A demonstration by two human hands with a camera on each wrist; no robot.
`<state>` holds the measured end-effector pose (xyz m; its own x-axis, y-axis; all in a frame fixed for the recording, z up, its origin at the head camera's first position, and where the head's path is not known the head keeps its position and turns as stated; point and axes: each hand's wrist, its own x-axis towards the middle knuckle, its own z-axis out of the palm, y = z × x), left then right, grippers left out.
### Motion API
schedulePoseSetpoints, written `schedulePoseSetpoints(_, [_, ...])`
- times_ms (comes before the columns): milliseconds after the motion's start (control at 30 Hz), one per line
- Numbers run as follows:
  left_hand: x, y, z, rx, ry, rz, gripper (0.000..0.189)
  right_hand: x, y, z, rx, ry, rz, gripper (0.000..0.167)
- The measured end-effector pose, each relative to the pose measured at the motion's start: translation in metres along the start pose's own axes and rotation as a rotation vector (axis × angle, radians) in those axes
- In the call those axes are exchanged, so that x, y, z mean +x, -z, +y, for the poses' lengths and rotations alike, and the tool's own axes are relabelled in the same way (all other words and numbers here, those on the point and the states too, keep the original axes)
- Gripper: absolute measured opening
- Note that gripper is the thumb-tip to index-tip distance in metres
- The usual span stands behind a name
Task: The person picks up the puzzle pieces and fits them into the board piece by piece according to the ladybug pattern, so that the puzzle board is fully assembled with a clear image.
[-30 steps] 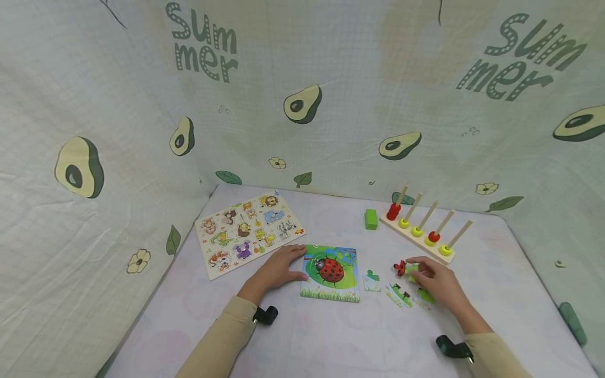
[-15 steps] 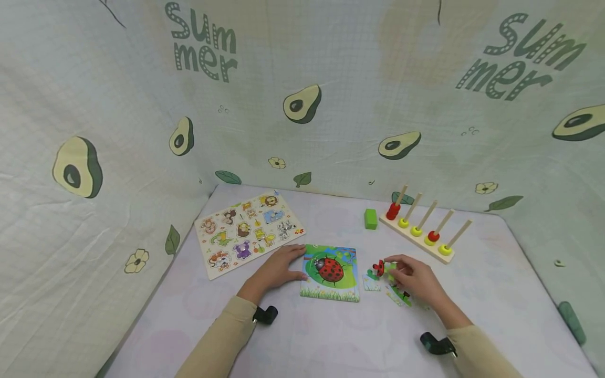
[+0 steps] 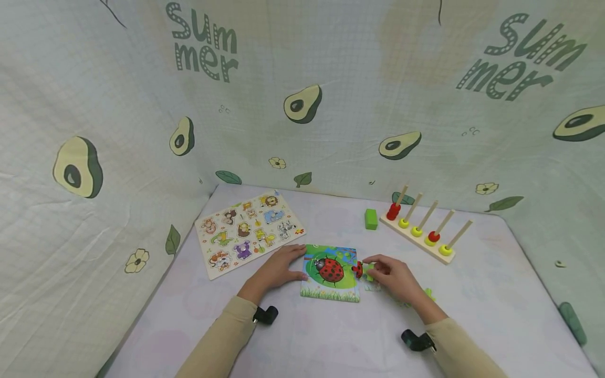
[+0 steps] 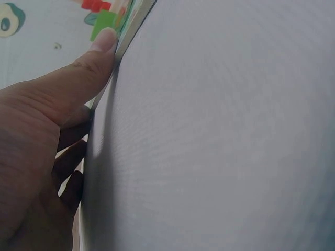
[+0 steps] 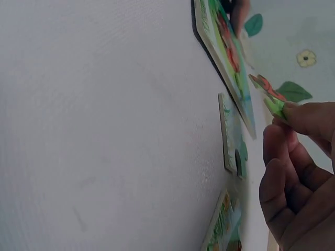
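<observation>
A square ladybug puzzle (image 3: pixel 329 292) lies flat on the table in the head view. My left hand (image 3: pixel 280 268) rests along its left side, fingertips at the upper left corner and thumb lower down on the edge. My right hand (image 3: pixel 396 277) pinches a red and green puzzle piece (image 5: pixel 268 95) between thumb and fingers. In the head view, this piece is right at the puzzle's right edge. The right wrist view shows it raised and tilted. Below it lies a loose grassy puzzle piece (image 5: pixel 232 137), with more pieces (image 5: pixel 222 227) nearer the wrist, partly hidden by the hand in the head view.
An animal peg puzzle board (image 3: pixel 250 233) lies at the back left. Behind the ladybug puzzle stands a green block (image 3: pixel 371 219). At the back right is a wooden peg stacker (image 3: pixel 418 240) with red and yellow beads. Printed cloth (image 3: pixel 350 157) walls the table in.
My right hand has carried the red and green puzzle piece leftward, from above the loose pieces to the ladybug puzzle's right edge. My left hand has stayed in place.
</observation>
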<state>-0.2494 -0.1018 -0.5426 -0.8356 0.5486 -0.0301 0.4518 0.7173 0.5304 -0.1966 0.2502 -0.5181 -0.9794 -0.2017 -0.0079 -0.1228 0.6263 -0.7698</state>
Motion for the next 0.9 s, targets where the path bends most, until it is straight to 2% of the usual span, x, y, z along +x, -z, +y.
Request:
schedulePoseSetpoints(300, [-0.001, 0.002, 0.004, -0.002, -0.019, 0.015, 0.082, 0.008, -0.02, -0.003, -0.004, 0.062, -0.015, 0.021])
schedulePoseSetpoints(533, [-0.002, 0.001, 0.004, -0.01, -0.009, 0.018, 0.082, 0.014, -0.03, -0.011, -0.009, 0.053, -0.025, 0.02])
schedulePoseSetpoints(733, [-0.002, 0.001, 0.004, -0.018, -0.011, 0.018, 0.082, 0.018, -0.036, -0.015, -0.072, 0.039, -0.038, 0.02])
schedulePoseSetpoints(900, [-0.002, 0.001, 0.004, -0.015, -0.011, 0.02, 0.082, 0.02, -0.038, -0.017, -0.125, 0.075, -0.034, 0.021])
